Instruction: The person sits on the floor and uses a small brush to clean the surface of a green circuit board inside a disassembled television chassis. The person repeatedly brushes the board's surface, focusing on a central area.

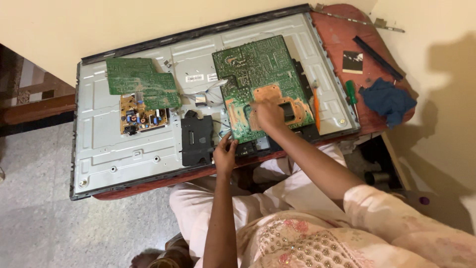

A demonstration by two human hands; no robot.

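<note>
1. Head view: three circuit boards lie on the metal panel (129,149) on the table (342,34).
2. Left hand (225,155), fingers pinching the large green board (260,84) at its near corner.
3. Right hand (267,115) rests on that board, fingers together.
4. Two screwdrivers: orange (316,110) and green (351,94), toward the table's right edge.

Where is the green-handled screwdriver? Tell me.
In the head view, the green-handled screwdriver lies on the red table right of the metal panel, beside the blue cloth and beyond the right hand.

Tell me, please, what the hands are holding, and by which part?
The left hand grips the big green board at its near corner; the right hand rests flat on its face.
</note>
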